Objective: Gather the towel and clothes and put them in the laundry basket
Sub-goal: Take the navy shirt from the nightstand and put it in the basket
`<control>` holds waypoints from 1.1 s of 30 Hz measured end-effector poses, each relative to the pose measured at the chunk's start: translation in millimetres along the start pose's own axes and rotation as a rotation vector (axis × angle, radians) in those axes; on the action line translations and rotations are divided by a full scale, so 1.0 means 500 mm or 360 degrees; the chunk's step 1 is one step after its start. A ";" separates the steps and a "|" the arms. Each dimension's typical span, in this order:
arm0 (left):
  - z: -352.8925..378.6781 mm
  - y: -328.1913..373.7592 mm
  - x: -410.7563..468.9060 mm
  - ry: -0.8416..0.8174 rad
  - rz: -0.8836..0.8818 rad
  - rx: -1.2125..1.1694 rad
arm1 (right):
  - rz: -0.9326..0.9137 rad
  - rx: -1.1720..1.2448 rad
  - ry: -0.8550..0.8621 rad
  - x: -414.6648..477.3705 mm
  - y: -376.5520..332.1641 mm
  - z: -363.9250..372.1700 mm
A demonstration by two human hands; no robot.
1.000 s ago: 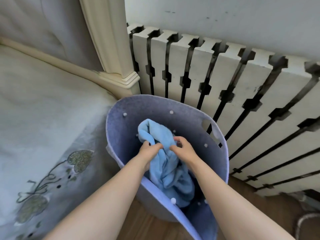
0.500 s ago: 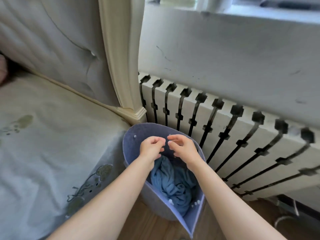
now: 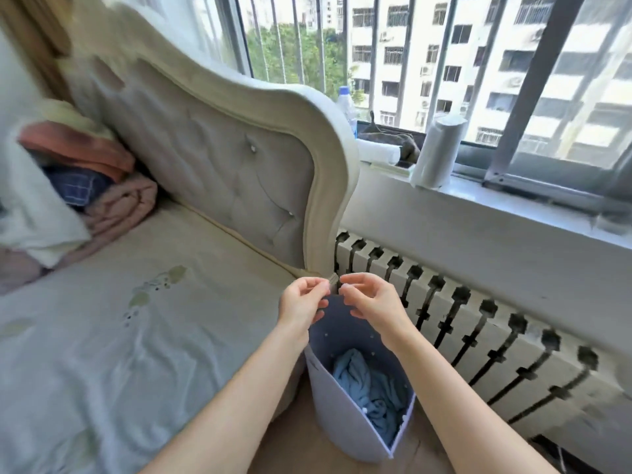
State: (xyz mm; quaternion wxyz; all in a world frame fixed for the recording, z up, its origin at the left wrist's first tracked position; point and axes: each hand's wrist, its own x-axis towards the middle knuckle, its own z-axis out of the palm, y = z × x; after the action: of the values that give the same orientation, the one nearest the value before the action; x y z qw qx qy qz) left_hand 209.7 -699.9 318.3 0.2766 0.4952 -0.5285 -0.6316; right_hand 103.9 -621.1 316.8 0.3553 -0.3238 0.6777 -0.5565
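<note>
A blue towel [image 3: 367, 388] lies crumpled at the bottom of the lavender felt laundry basket [image 3: 337, 419], which stands on the floor between the bed and the radiator. My left hand [image 3: 301, 302] and my right hand [image 3: 371, 301] hover close together above the basket's far rim, fingers loosely curled, holding nothing. A pile of folded clothes [image 3: 89, 172] in orange, dark blue check and pink sits at the far left of the bed, against the headboard.
The pale green bed sheet [image 3: 113, 333] fills the left. A tufted headboard [image 3: 222, 159] rises behind the bed. A white radiator cover [image 3: 478, 336] runs along the right under the windowsill, which holds a paper roll [image 3: 436, 152] and a bottle [image 3: 345, 100].
My hands let go of the blue towel, which dropped into the basket, and rose above the rim. My view lifted from the basket up to the bed, headboard and window.
</note>
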 end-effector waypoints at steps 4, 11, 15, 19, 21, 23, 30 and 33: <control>-0.053 0.046 -0.067 0.0062 0.0034 -0.0035 | -0.0041 0.0024 -0.0059 -0.053 -0.064 0.036; -0.138 0.085 -0.159 0.0253 0.0064 -0.0142 | -0.0095 0.0040 -0.0240 -0.116 -0.139 0.094; -0.180 0.103 -0.210 0.0395 0.0080 -0.0196 | -0.0171 0.0000 -0.0397 -0.147 -0.167 0.126; -0.211 0.119 -0.267 0.0520 0.0128 -0.0225 | -0.0232 0.0013 -0.0555 -0.186 -0.195 0.156; -0.228 0.132 -0.292 0.0590 0.0190 -0.0216 | -0.0266 -0.0008 -0.0628 -0.204 -0.205 0.168; -0.261 0.153 -0.317 0.0720 0.0288 -0.0181 | -0.0284 -0.0020 -0.0703 -0.225 -0.216 0.188; -0.366 0.199 -0.391 0.0986 0.0446 -0.0217 | -0.0351 -0.0044 -0.0929 -0.283 -0.252 0.268; -0.402 0.202 -0.416 0.1085 0.0450 -0.0261 | -0.0395 -0.0041 -0.1008 -0.300 -0.271 0.305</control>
State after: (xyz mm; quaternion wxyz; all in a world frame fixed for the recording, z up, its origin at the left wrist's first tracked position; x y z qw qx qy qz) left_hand 450.8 -626.5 492.6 0.5599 0.5753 -0.4169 -0.4263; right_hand 318.9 -599.2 448.7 0.4735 -0.5652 0.4961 -0.4586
